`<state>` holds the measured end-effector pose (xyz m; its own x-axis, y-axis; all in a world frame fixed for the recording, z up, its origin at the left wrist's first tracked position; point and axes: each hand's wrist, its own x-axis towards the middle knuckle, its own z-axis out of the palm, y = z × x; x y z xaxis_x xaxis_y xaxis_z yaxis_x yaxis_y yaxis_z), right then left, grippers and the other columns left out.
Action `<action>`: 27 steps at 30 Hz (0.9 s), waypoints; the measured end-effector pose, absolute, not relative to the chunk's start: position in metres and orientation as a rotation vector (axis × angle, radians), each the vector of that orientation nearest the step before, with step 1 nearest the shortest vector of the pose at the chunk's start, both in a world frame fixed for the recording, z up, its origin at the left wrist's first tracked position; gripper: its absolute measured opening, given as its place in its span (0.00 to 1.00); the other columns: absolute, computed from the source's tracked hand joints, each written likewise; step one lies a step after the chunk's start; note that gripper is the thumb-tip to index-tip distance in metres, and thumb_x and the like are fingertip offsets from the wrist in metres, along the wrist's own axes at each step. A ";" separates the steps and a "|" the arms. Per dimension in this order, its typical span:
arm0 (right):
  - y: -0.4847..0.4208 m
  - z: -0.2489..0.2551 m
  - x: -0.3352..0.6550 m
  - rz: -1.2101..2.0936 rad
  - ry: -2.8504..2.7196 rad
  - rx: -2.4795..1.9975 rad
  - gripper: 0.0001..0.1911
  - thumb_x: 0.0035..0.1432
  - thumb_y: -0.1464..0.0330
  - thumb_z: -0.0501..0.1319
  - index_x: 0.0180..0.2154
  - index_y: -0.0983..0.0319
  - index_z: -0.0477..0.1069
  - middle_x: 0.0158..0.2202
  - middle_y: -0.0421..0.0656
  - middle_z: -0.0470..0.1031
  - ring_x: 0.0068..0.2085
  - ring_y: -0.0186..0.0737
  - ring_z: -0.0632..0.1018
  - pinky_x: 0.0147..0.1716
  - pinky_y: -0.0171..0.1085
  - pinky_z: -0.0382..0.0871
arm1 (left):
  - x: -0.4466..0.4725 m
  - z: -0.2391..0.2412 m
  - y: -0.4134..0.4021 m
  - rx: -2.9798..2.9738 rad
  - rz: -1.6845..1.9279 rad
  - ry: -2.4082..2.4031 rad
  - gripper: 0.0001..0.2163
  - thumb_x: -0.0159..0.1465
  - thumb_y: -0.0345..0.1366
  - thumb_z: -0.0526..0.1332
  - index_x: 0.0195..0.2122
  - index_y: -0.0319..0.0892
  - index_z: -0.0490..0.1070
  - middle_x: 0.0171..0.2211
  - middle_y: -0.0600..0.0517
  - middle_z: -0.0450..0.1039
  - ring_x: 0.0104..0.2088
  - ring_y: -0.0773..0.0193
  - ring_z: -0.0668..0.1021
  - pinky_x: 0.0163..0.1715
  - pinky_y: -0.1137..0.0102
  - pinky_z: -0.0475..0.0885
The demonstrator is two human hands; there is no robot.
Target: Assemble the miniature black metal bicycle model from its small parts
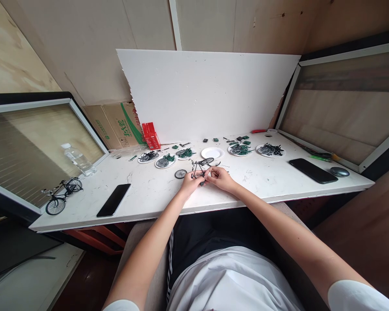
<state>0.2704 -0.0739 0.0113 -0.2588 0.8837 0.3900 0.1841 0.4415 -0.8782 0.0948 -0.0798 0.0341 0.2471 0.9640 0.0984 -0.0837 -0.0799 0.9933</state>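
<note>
Over the front middle of the table, a partly built black model bicycle (199, 164) is held between my two hands, with one wheel at its far right end. My left hand (190, 183) is closed on its lower left part. From the right, my right hand (221, 178) pinches at the lower part of the same bicycle, its fingertips close to those of the left. What exactly lies under the fingertips is hidden. A loose spoked wheel (180, 173) lies on the table just left of the bicycle.
Paper plates of small black and green parts, such as this plate (166, 161), line the back, with a bare white plate (212, 153) among them. A finished model bicycle (63, 195), bottle (79, 160) and phone (113, 200) are left; another phone (313, 170) and a round object (339, 172) are right.
</note>
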 end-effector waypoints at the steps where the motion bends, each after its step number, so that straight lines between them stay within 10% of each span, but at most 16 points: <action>1: -0.074 0.011 0.271 0.897 -1.720 -0.929 0.10 0.60 0.61 0.65 0.37 0.61 0.74 0.25 0.40 0.71 0.27 0.38 0.71 0.29 0.38 0.67 | 0.095 0.034 -0.080 1.331 1.117 0.925 0.10 0.51 0.28 0.66 0.35 0.38 0.81 0.29 0.49 0.80 0.26 0.66 0.76 0.32 0.69 0.74; 27: -0.072 0.009 0.271 0.886 -1.738 -0.936 0.08 0.62 0.64 0.64 0.39 0.62 0.74 0.29 0.43 0.77 0.32 0.40 0.75 0.34 0.38 0.69 | 0.095 0.034 -0.079 1.334 1.118 0.922 0.10 0.51 0.28 0.65 0.35 0.37 0.81 0.27 0.50 0.78 0.26 0.66 0.76 0.32 0.69 0.73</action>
